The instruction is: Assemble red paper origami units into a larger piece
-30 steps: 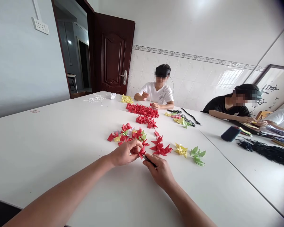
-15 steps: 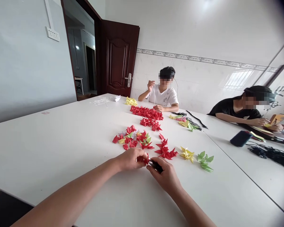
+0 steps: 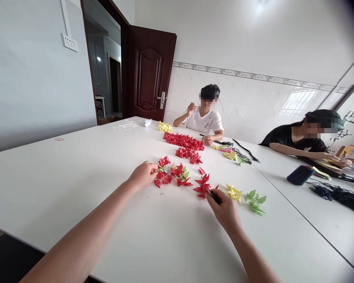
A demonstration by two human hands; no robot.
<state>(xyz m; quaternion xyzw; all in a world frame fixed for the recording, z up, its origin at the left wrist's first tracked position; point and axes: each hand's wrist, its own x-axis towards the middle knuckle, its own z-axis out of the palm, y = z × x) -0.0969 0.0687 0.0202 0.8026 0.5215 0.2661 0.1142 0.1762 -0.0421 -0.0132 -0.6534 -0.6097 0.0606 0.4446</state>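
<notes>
My left hand (image 3: 144, 174) reaches to the left edge of a mixed pile of folded paper pieces (image 3: 177, 173), red, green and white. Its fingers are bent together at a piece there, and their tips are partly hidden. My right hand (image 3: 224, 204) is closed around a small dark tool (image 3: 215, 196), its tip beside a group of red folded papers (image 3: 203, 184). Right of that hand lie yellow folded papers (image 3: 233, 193) and green ones (image 3: 255, 201).
Rows of red papers (image 3: 183, 141) and a yellow heap (image 3: 164, 126) lie farther back. Two people sit across the white table (image 3: 76, 177). Black cords (image 3: 336, 196) and a dark blue object (image 3: 300, 175) are at the right.
My left hand has moved left and away from me to the mixed pile. My right hand has shifted right with the tool, and the hands have parted. The red piece between them has left that spot.
</notes>
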